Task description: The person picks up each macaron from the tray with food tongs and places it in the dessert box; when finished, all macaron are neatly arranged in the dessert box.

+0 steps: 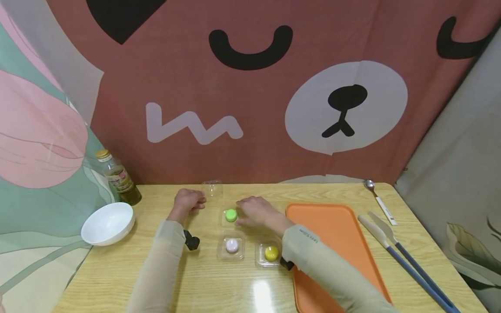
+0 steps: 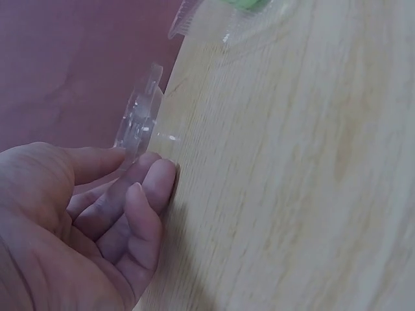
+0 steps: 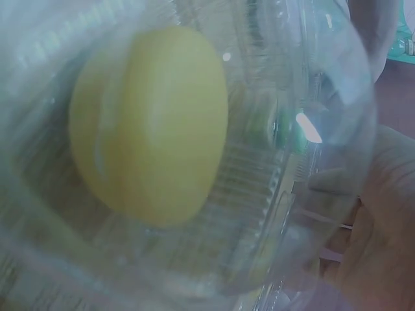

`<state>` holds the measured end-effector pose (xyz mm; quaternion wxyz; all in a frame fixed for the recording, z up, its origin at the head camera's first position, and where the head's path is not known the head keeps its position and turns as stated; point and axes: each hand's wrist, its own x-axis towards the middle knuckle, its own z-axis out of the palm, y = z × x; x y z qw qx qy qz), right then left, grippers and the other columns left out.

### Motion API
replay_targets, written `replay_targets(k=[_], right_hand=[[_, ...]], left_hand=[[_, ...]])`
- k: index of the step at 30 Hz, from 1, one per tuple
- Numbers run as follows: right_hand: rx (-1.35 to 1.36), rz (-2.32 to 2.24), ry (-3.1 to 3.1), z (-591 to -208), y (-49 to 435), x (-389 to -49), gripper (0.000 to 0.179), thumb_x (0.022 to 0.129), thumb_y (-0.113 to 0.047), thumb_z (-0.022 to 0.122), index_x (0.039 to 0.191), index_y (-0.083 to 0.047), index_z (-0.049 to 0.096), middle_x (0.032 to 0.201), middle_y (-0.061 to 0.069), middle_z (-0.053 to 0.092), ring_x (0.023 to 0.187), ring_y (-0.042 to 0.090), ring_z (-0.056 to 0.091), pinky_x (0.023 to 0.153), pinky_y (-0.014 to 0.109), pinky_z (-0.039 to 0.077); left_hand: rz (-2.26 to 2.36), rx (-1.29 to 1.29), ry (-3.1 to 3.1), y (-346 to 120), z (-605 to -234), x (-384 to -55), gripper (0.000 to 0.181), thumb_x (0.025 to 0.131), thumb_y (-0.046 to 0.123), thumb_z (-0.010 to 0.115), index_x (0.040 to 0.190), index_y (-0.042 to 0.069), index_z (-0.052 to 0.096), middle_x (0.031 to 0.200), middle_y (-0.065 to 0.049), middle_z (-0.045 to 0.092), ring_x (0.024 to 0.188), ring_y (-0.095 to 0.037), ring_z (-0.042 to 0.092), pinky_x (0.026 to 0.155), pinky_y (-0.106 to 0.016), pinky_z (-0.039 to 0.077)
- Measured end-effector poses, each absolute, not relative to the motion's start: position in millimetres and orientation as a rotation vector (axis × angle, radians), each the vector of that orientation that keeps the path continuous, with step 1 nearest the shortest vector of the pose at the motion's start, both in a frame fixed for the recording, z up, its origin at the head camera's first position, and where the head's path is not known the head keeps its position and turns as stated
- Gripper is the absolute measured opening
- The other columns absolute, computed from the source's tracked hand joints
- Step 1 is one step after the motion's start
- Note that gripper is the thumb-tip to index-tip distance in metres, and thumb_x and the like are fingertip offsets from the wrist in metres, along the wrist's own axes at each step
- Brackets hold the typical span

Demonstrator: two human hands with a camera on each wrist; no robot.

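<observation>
At the back of the table my left hand [image 1: 189, 201] pinches the edge of a clear plastic lid [image 1: 212, 188] between thumb and fingers, as the left wrist view shows the lid [image 2: 137, 126] by the fingertips. My right hand [image 1: 258, 211] is beside a clear plastic box with a green macaron [image 1: 231, 215], its fingers and thumb spread at the box's right side. Whether they touch the box is unclear. Nearer stand a clear box holding a lilac macaron [image 1: 232, 245] and another with a yellow macaron [image 1: 271, 253], which fills the right wrist view behind clear plastic.
An orange tray [image 1: 325, 213] lies under my right forearm. Farther right are blue-handled tongs [image 1: 416, 265] and a spoon [image 1: 379, 202]. At the left stand a white bowl [image 1: 108, 224] and a bottle of dark liquid [image 1: 121, 179]. A printed curtain [image 1: 266, 95] hangs behind the table.
</observation>
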<state>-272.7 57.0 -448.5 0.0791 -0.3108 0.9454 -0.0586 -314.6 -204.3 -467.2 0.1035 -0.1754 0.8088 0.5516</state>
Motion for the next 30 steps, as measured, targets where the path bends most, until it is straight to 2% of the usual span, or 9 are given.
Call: replay_targets(k=[6, 14, 20, 25, 30], right_hand=[[-0.933, -0.189, 2.829, -447, 56, -271, 0.068, 0.095, -0.051, 0.066, 0.147, -0.010, 0.052, 0.149, 0.010, 0.056, 0.136, 0.029, 0.055, 0.117, 0.049, 0.043], [-0.906, -0.211, 2.822, -447, 56, -271, 0.069, 0.095, -0.051, 0.067, 0.148, -0.010, 0.051, 0.151, 0.010, 0.055, 0.139, 0.029, 0.053, 0.119, 0.050, 0.039], [-0.913, -0.261, 2.819, -449, 58, -272, 0.072, 0.094, -0.053, 0.066, 0.149, -0.009, 0.050, 0.152, 0.012, 0.053, 0.140, 0.031, 0.051, 0.119, 0.051, 0.039], [-0.922, -0.371, 2.888, -447, 66, -279, 0.074, 0.096, -0.056, 0.062, 0.151, -0.008, 0.048, 0.152, 0.013, 0.053, 0.140, 0.031, 0.052, 0.116, 0.050, 0.043], [-0.785, -0.735, 2.906, -441, 76, -286, 0.065, 0.101, -0.050, 0.058, 0.149, -0.008, 0.051, 0.140, 0.011, 0.064, 0.126, 0.029, 0.063, 0.106, 0.047, 0.053]], left_hand=[[1.704, -0.506, 2.321, -205, -469, -312, 0.036, 0.103, 0.022, 0.059, 0.132, 0.001, 0.064, 0.096, -0.004, 0.077, 0.066, -0.008, 0.071, 0.053, -0.020, 0.051], [1.801, -0.500, 2.183, -208, -471, -311, 0.042, 0.102, 0.024, 0.060, 0.139, 0.005, 0.059, 0.094, 0.001, 0.076, 0.066, -0.005, 0.071, 0.051, -0.017, 0.051], [1.839, -0.435, 2.186, -204, -464, -304, 0.042, 0.102, 0.026, 0.061, 0.140, 0.008, 0.060, 0.115, -0.007, 0.075, 0.069, -0.005, 0.072, 0.054, -0.016, 0.052], [1.863, -0.369, 2.200, -192, -450, -299, 0.043, 0.101, 0.028, 0.063, 0.139, 0.008, 0.061, 0.124, -0.011, 0.073, 0.076, -0.008, 0.075, 0.056, -0.016, 0.052], [1.919, -0.323, 2.185, -181, -439, -292, 0.040, 0.101, 0.026, 0.064, 0.136, 0.008, 0.063, 0.113, -0.008, 0.077, 0.072, -0.008, 0.074, 0.052, -0.016, 0.049]])
